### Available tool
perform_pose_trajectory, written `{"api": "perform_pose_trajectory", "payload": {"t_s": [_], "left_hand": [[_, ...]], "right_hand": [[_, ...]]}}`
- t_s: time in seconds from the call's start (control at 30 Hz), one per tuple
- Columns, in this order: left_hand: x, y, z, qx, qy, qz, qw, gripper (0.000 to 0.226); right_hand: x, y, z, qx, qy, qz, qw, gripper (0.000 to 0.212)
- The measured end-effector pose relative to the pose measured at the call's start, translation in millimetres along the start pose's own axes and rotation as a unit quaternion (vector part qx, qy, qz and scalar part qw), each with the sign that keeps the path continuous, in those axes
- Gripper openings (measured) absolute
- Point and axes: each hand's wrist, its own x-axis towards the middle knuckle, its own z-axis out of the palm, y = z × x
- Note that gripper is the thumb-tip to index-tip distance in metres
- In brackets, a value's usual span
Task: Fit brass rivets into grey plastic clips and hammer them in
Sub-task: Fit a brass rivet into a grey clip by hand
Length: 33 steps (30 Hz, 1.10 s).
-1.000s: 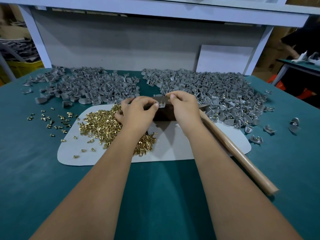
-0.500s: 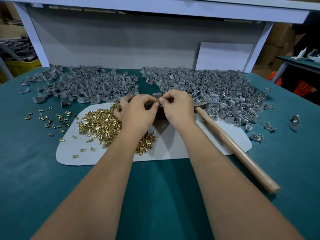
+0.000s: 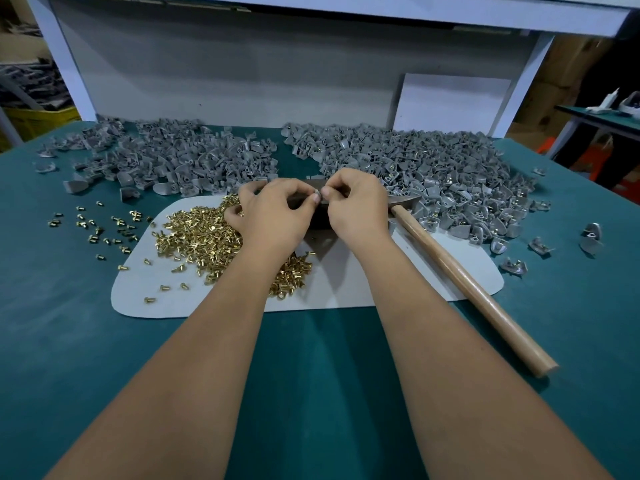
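Observation:
My left hand [image 3: 275, 213] and my right hand [image 3: 356, 202] meet fingertip to fingertip above a dark block [image 3: 320, 216] on the white mat [image 3: 349, 282]. Together they pinch a small grey plastic clip [image 3: 317, 195]; whether a rivet sits in it is hidden by the fingers. A heap of brass rivets [image 3: 204, 237] lies on the mat under my left wrist. The hammer [image 3: 464, 275] rests to the right, its wooden handle pointing toward the near right and its head beside my right hand.
Two big piles of grey clips lie at the back: one on the left [image 3: 173, 161], one on the right [image 3: 433, 178] with brass showing in many. Loose rivets [image 3: 100, 226] dot the green table [image 3: 311, 375] on the left. Stray clips [image 3: 540, 245] lie far right.
Both hands have drawn closer, until the fingertips touch over the block. The hammer and the piles have not moved.

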Motion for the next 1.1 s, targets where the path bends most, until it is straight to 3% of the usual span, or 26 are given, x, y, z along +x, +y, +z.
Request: {"api": "perform_pose_trajectory", "payload": {"t_s": [0.37,0.57,0.77,1.1], "left_hand": [[-1.2,2.6,0.4,0.015,0.001,-0.008,1.0,0.006],[-0.9,2.8,-1.1,0.0,-0.011,-0.011,1.0,0.005],[0.3,1.8,-1.0,-0.016,-0.018,-0.022,0.999,0.008],[-1.5,3.3,-2.7,-0.021,-0.02,-0.016,0.999,0.007]], "right_hand": [[-0.3,-1.8,-0.9,-0.025,-0.003,-0.001,1.0,0.01],[0.0,-2.2,-5.2,0.058,0.023,0.034,0.997,0.028],[6.8,1.3,-10.9,0.188,0.007,0.094,0.978,0.025],[4.5,5.0,-4.0,0.052,-0.027,0.013,0.998,0.008]]}}
